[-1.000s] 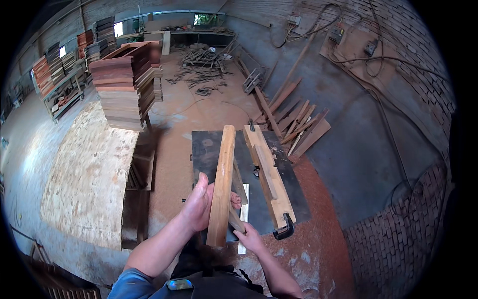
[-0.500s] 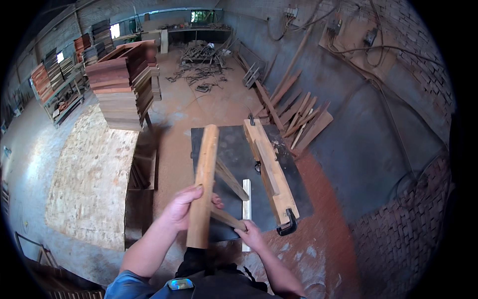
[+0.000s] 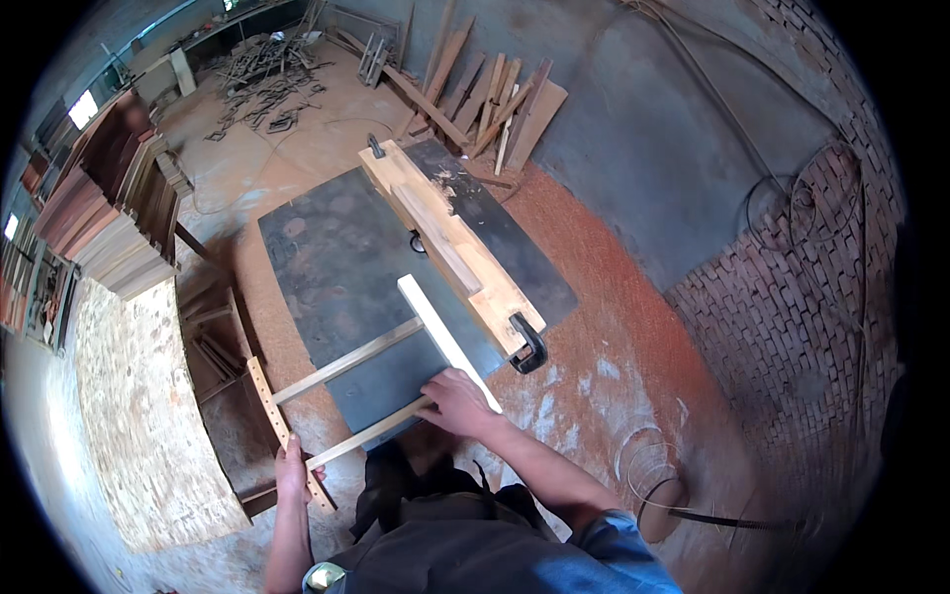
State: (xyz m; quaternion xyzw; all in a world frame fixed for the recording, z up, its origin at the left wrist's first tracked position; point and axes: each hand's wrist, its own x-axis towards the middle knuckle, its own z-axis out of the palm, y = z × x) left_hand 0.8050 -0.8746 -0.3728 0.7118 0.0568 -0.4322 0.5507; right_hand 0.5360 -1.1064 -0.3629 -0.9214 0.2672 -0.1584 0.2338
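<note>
A: What fills the scene to the left of the dark tabletop?

B: Stacked boards and a pale plywood sheet. Past the tabletop's left edge, the left hand closes around the lower part of a dotted rail, one side of an open wooden frame.

A: The hazard there?

B: That rail has no tabletop beneath it; a slack grip could let the frame dip on that side. Uneven force from the two hands could twist it out of square.

A: And at the tabletop's near edge?

B: The near crosspiece reaches over it to the right hand, whose fingers curl on the crosspiece's right end, their undersides hidden. The pale rail slants above the tabletop; whether it rests there, I cannot tell.

A: Farther right?

B: A dark round fitting, possibly a cutter, sits beside a timber fence along the tabletop's right part, with a black clamp at its near end. A rightward swing could knock the pale rail into either; a loose clamp could let the fence shift.
</note>
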